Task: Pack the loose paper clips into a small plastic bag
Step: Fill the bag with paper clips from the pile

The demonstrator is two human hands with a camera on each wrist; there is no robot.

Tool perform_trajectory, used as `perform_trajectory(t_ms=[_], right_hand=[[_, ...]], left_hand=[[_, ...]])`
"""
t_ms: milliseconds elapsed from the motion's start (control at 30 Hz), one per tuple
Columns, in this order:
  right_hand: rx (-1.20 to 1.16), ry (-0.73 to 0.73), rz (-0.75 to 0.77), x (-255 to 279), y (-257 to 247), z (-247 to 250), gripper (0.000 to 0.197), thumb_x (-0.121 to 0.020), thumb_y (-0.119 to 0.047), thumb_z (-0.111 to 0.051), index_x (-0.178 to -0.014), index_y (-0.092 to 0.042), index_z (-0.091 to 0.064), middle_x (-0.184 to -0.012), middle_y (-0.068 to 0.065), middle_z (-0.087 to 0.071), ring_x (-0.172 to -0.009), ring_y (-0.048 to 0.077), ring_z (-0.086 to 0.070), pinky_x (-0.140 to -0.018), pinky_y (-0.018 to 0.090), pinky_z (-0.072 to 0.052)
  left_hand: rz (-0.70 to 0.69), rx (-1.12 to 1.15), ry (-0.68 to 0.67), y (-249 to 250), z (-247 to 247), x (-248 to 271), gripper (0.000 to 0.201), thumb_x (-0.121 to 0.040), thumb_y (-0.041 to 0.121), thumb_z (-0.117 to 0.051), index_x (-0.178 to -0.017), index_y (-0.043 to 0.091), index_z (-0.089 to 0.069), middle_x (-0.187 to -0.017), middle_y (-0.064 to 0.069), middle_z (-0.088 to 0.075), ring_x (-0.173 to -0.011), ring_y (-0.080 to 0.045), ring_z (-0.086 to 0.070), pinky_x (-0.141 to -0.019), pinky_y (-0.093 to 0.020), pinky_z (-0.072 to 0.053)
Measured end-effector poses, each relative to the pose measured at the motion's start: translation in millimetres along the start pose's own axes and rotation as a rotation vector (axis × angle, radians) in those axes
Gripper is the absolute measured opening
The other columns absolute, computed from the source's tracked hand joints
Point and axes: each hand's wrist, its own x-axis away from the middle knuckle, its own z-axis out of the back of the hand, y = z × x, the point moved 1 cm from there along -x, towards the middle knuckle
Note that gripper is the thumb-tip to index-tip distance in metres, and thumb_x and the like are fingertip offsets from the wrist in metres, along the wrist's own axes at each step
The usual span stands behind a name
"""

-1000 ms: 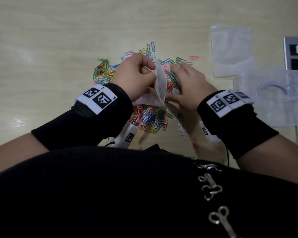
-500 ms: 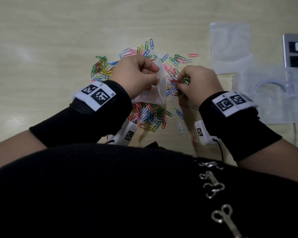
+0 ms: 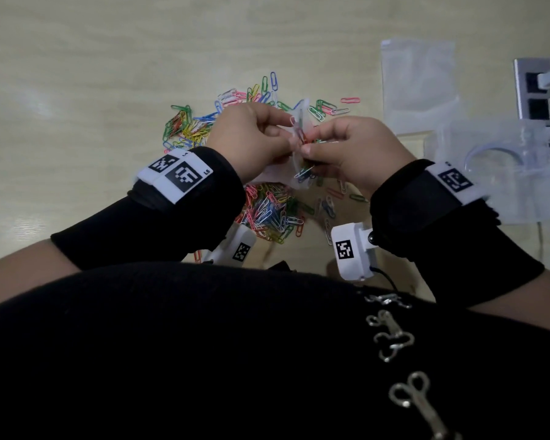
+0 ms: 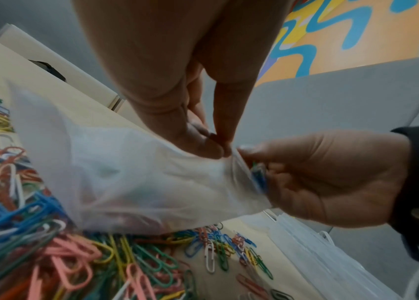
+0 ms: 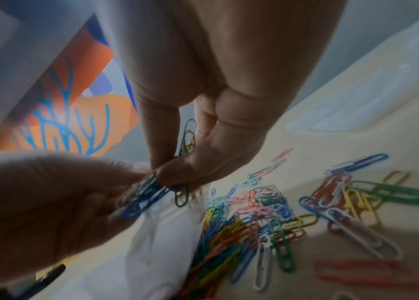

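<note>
A heap of coloured paper clips (image 3: 273,211) lies on the pale table (image 3: 77,74) in front of me. My left hand (image 3: 251,138) pinches the mouth of a small clear plastic bag (image 3: 300,144) between thumb and fingers, holding it above the heap; the left wrist view shows the bag (image 4: 139,182) hanging from that pinch. My right hand (image 3: 346,150) holds a bunch of clips (image 5: 149,190) at the bag's opening, pinched between thumb and fingers. More clips (image 5: 267,213) lie scattered below.
Spare clear bags (image 3: 416,81) lie flat at the back right of the table. A clear plastic holder (image 3: 496,166) and a metal socket block (image 3: 532,90) stand at the right edge. My black top fills the near part of the head view.
My right hand went from spread on the heap to gathering clips, then lifted a bunch to the bag's mouth. The left hand kept its hold on the bag.
</note>
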Motion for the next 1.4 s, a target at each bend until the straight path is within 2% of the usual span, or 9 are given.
perform_trajectory(t_ms=[67,233,400,567,633,833,1033,1200,1400], right_hand=[[0.157,0.062,0.021,-4,5,-1,0.014,-0.071,-0.014,-0.080,-0.074,-0.021,-0.069,-0.086,0.006,-0.070,-0.081,0.025,-0.070,-0.079,0.043,-0.059],[0.539,0.154,0.108,-4,-6,-4,0.020,-0.077,-0.032,-0.073,-0.095,-0.025,-0.067,-0.087,-0.003,-0.064,-0.084,0.017,-0.061,-0.075,0.028,-0.048],[0.510,0.074,0.113,2,-21,-4,0.026,-0.082,-0.025,-0.052,-0.107,-0.027,-0.057,-0.105,0.007,-0.067,-0.092,0.027,-0.066,-0.083,0.046,-0.055],[0.568,0.139,0.182,6,-20,7,0.021,-0.084,-0.014,-0.055,-0.102,-0.022,-0.063,-0.095,-0.001,-0.070,-0.081,0.016,-0.062,-0.065,0.028,-0.051],[0.591,0.185,0.165,9,-15,15,0.018,-0.084,-0.014,-0.056,-0.099,-0.022,-0.064,-0.093,0.000,-0.069,-0.087,0.018,-0.062,-0.069,0.027,-0.049],[1.108,0.029,-0.229,35,28,41,0.030,-0.082,-0.016,-0.063,-0.110,-0.012,-0.053,-0.106,0.010,-0.062,-0.091,0.026,-0.053,-0.073,0.028,-0.039],[1.130,-0.064,-0.538,71,64,34,0.059,-0.069,-0.034,-0.078,-0.104,-0.005,-0.040,-0.086,0.005,-0.058,-0.074,0.024,-0.057,-0.059,0.026,-0.041],[0.986,0.089,-0.422,60,68,15,0.045,-0.086,-0.031,-0.063,-0.116,-0.004,-0.043,-0.109,0.013,-0.058,-0.100,0.033,-0.057,-0.071,0.029,-0.038],[0.862,0.189,-0.100,28,51,3,0.019,-0.090,-0.024,-0.056,-0.104,-0.012,-0.059,-0.103,0.010,-0.067,-0.100,0.030,-0.060,-0.080,0.030,-0.045]], left_hand=[[-0.017,0.017,-0.011,-2,0,-1,0.022,-0.068,0.010,-0.067,-0.086,0.023,-0.068,-0.077,-0.011,-0.066,-0.071,-0.025,-0.066,-0.084,-0.050,-0.058],[-0.030,0.022,-0.036,-3,-2,-3,0.022,-0.076,0.002,-0.066,-0.086,0.022,-0.067,-0.074,-0.009,-0.065,-0.068,-0.024,-0.066,-0.081,-0.047,-0.059],[-0.012,-0.001,0.007,-4,-3,-5,0.020,-0.065,0.013,-0.065,-0.081,0.025,-0.068,-0.076,-0.012,-0.065,-0.071,-0.028,-0.068,-0.080,-0.047,-0.059],[-0.004,-0.006,0.024,-7,-3,-7,0.021,-0.066,0.011,-0.064,-0.081,0.024,-0.068,-0.064,-0.001,-0.061,-0.067,-0.025,-0.065,-0.079,-0.048,-0.060],[-0.013,-0.028,0.038,-9,-3,-8,0.022,-0.072,0.007,-0.061,-0.081,0.026,-0.069,-0.063,-0.002,-0.060,-0.066,-0.027,-0.065,-0.077,-0.049,-0.060],[-0.038,-0.107,0.010,-13,-4,-7,0.024,-0.070,0.015,-0.055,-0.083,0.028,-0.070,-0.066,-0.001,-0.062,-0.079,-0.036,-0.072,-0.077,-0.049,-0.060],[-0.050,-0.130,0.037,-15,-5,-5,0.025,-0.077,0.008,-0.056,-0.078,0.030,-0.067,-0.064,0.002,-0.061,-0.069,-0.029,-0.070,-0.076,-0.048,-0.060],[-0.037,-0.113,0.036,-13,-2,-5,0.025,-0.078,0.006,-0.056,-0.081,0.028,-0.068,-0.064,0.001,-0.061,-0.064,-0.026,-0.066,-0.077,-0.048,-0.060],[-0.034,-0.103,0.031,-12,-1,-3,0.021,-0.072,0.011,-0.057,-0.075,0.029,-0.068,-0.060,0.003,-0.060,-0.068,-0.028,-0.066,-0.077,-0.050,-0.060]])
